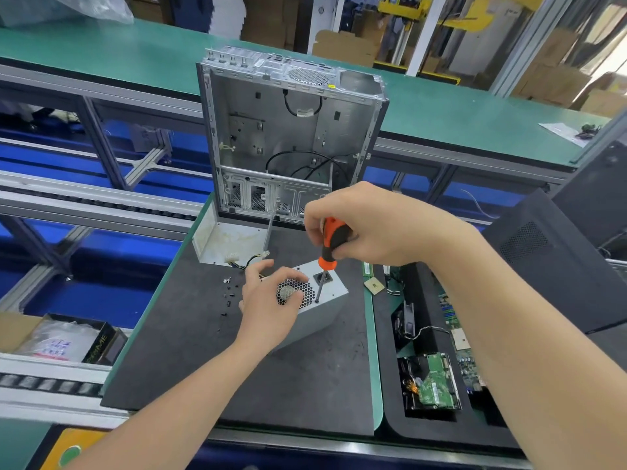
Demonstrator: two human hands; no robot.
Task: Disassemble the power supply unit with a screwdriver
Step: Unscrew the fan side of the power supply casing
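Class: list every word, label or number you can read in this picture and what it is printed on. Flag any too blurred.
"PRIME": sideways, yellow-green letters on the black box.
Blue and red print on the plastic bag: too blurred.
White tag on a cable in the computer case: too small.
Circuit board markings: too small.

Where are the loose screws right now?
In the head view, the loose screws lie scattered on the dark mat, just left of the left hand holding the power supply unit.
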